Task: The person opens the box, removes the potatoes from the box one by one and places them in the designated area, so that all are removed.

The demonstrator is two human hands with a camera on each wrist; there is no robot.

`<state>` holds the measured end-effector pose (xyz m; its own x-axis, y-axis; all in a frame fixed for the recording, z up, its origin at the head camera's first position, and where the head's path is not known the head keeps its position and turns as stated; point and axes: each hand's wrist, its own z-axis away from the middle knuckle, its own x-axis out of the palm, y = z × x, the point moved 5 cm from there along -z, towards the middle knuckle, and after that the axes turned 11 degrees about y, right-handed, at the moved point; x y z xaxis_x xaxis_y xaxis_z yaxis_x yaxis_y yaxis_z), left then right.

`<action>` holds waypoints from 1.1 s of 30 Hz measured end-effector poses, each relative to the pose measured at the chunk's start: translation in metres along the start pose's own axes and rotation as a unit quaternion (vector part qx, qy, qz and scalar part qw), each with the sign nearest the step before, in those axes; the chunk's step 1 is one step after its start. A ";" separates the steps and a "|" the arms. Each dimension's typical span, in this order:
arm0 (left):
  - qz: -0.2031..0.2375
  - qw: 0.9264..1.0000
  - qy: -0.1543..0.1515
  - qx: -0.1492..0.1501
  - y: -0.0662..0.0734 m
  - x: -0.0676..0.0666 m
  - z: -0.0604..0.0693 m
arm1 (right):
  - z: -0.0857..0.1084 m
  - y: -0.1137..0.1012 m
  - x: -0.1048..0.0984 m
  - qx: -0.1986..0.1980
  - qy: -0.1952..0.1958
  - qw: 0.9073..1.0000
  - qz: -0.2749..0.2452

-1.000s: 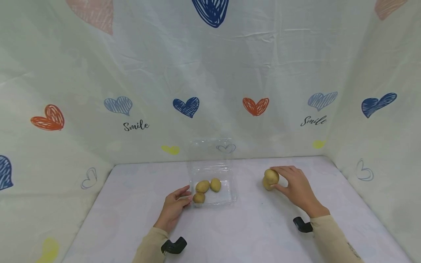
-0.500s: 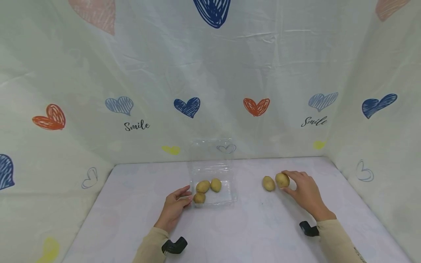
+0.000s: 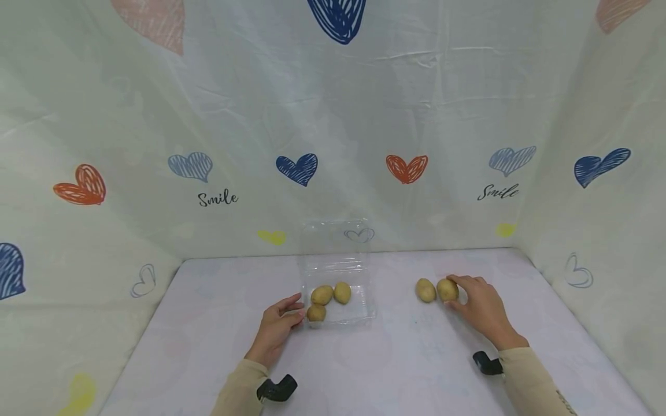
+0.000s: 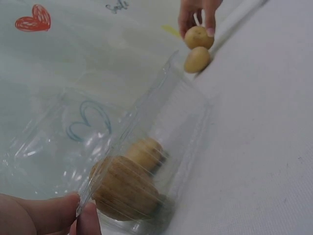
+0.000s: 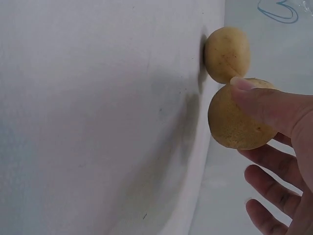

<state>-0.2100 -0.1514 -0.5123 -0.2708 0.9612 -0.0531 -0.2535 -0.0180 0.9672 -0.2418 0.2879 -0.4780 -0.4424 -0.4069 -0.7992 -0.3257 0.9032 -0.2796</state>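
A potato (image 3: 447, 290) is gripped between thumb and fingers of my right hand (image 3: 481, 309), at the right of the table. Just left of it another potato (image 3: 425, 290) lies on the table; in the right wrist view (image 5: 227, 55) the two look close together. My left hand (image 3: 276, 329) pinches the left rim of a clear plastic clamshell container (image 3: 359, 315) between thumb and finger, plainest in the left wrist view. Its lid (image 3: 333, 240) stands raised at the back. Inside the container are three potatoes (image 3: 322, 295), grouped toward its left side.
A white cloth covers the table (image 3: 395, 358). Behind it hangs a pale curtain (image 3: 338, 115) printed with hearts and words, close to the raised lid. Black wrist mounts (image 3: 277, 387) sit at both sleeves.
My right hand has moved its potato rightward, from in front of the other loose potato to beside it, then slightly lower. The left hand and container have stayed in place.
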 end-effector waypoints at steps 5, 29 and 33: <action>-0.005 1.000 0.001 -0.001 0.001 0.000 0.001 | 0.003 0.001 0.002 0.010 -0.007 1.000 0.000; 0.004 1.000 0.002 -0.004 0.003 0.000 0.001 | 0.007 0.001 0.014 0.049 -0.058 0.997 -0.016; 0.007 1.000 0.003 -0.004 0.003 0.000 0.002 | 0.008 -0.001 0.015 0.045 -0.054 0.997 -0.017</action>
<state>-0.2090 -0.1512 -0.5090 -0.2806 0.9589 -0.0415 -0.2562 -0.0331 0.9661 -0.2408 0.2817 -0.4939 -0.3377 -0.4254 -0.8396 -0.2615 0.8993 -0.3505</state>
